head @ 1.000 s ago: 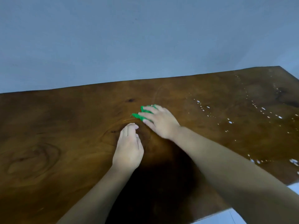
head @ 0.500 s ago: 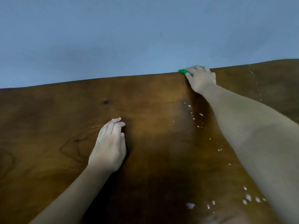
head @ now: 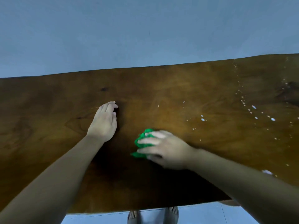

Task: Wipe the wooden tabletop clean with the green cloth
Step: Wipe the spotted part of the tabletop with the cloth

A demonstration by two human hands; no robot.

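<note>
right hand (head: 168,149): palm down, fingers spread over the green cloth (head: 143,141), pressing it flat to the bench (head: 161,88); grip grasping the cloth, hand motion-blurred
green cloth: bunched, near the bench centre, mostly under the right fingers, left edge poking out
left hand (head: 104,123): flat on bare wood, grip released, holds nothing; well apart from the cloth
white specks (head: 255,113): scattered over the right part of the bench, more near the front right edge; not yet wiped
risk 1: bunched cloth covers little area, so a pass could skip specks or just push them along
risk 2: sweeping right could flick specks off the edge onto the floor (head: 202,214)
risk 3: cloth could slip from under flat fingers on a fast stroke
feet (head: 153,215): below the front edge, in the drop zone
</note>
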